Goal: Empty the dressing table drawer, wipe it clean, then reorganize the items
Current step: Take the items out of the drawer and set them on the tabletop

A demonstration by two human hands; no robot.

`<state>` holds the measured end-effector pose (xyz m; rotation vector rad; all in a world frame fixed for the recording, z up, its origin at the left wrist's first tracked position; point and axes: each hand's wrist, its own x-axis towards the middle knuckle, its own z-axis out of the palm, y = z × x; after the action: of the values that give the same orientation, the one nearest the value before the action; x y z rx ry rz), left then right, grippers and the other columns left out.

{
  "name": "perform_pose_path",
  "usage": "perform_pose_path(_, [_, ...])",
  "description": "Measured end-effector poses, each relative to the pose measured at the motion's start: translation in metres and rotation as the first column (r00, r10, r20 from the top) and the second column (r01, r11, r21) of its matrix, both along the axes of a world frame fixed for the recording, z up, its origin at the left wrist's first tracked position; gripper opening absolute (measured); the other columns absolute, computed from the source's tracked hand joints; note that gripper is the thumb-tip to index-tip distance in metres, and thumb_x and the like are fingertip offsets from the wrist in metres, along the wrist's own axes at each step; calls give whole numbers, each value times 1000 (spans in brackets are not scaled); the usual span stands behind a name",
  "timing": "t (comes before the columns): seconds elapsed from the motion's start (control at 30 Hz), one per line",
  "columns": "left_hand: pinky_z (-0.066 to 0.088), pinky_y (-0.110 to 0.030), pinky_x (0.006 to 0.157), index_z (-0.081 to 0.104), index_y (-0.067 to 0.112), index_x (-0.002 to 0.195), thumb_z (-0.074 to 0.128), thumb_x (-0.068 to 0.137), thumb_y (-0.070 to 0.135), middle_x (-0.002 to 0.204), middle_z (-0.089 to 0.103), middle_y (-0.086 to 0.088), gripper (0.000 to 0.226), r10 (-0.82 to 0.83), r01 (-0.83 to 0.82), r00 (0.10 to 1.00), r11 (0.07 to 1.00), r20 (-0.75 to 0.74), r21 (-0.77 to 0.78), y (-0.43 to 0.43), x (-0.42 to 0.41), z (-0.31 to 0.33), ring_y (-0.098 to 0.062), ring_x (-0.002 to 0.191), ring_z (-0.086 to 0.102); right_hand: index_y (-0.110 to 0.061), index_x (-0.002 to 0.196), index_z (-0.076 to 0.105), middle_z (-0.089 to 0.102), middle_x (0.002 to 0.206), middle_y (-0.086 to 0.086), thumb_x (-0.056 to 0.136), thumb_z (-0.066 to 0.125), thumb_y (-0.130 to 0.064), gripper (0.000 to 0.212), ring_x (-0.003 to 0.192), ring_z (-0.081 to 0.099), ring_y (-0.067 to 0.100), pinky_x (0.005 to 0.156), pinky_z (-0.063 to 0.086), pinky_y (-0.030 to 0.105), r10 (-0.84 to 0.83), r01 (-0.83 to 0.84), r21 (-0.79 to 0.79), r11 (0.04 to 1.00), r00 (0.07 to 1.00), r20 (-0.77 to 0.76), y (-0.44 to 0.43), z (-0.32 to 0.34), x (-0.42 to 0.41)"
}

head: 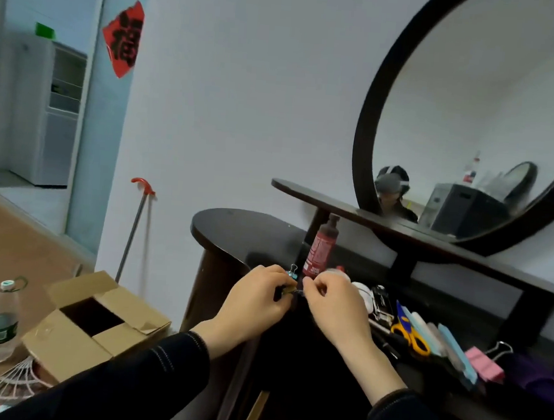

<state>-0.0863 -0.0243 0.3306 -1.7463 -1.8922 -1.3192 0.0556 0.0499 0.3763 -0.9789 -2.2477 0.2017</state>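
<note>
Both hands meet over the table (235, 226) front edge. Left hand (256, 302) and right hand (336, 307) have their fingers curled in, and both pinch one small thing (291, 291) between them, too blurred to name. Just behind is a blue clip (292, 273), partly hidden by the left hand. To the right on the top lie scissors (411, 337), blue pads (455, 353) and a pink clip (484, 367). Box (97, 322) and water bottle (0, 321) on the floor at left. A red bottle (320, 252) stands behind the hands, mirror (367, 117) beyond.

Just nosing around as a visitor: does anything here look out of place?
Yes. Yellow-handled scissors and a pink metal binder clip lie jumbled on the dark wooden dressing table: office stationery, unusual there.
</note>
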Motion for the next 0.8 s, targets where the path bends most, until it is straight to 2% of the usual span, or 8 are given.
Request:
perform_pose_path(0.1, [50,-27,75,75,28,109,61,90,31,104,67,14,23,50,-49,999,997,8,-51,13,-12,8,-9,90,58,-18,70,61,61,74,-4,96,56,-43,36,76,59,21,66,51,37,-33,29,23,999,984,174,9,9,-13])
perform_pose_path(0.23, [52,-27,78,72,33,111,61,91,34,112,67,17,23,69,-74,997,989,-41,-127,23,-24,14,-6,98,62,-22,71,62,66,76,-3,95,59,-42,31,72,62,16,60,46,30,-31,18,79,997,984,174,25,35,-23])
perform_pose_path(0.33, [51,-25,76,71,35,114,58,93,33,116,66,18,24,70,-87,989,987,-127,-132,29,-27,15,-6,100,62,-25,71,56,63,77,-5,98,60,-33,28,68,57,8,53,35,22,-16,-11,93,996,959,282,39,53,-30])
perform_pose_path(0.4, [51,-25,75,71,34,114,56,94,32,117,66,17,25,71,-90,983,990,-168,-110,32,-27,14,-7,101,63,-25,77,57,65,85,-4,98,58,-24,21,76,60,10,60,44,25,24,-54,70,996,927,375,47,59,-36])
perform_pose_path(0.47, [54,-29,77,72,34,114,55,95,31,117,67,17,25,64,-83,981,992,-183,-100,34,-28,14,-8,103,63,-23,88,61,68,96,-1,97,57,-19,11,87,64,15,77,55,34,52,-79,44,996,896,441,53,60,-42])
perform_pose_path(0.53, [55,-33,79,73,32,112,54,97,31,117,68,16,25,41,-64,980,992,-196,-111,35,-29,14,-9,103,63,-21,94,64,68,101,1,96,61,-17,6,93,65,18,85,56,37,73,-95,21,995,874,480,58,58,-47])
perform_pose_path(0.8, [55,-38,78,72,29,109,47,101,37,111,70,10,28,17,-53,972,987,-234,-150,32,-29,13,-15,97,63,-24,95,66,65,105,0,86,73,-17,13,94,63,15,83,55,31,106,-143,27,989,833,544,71,44,-49])
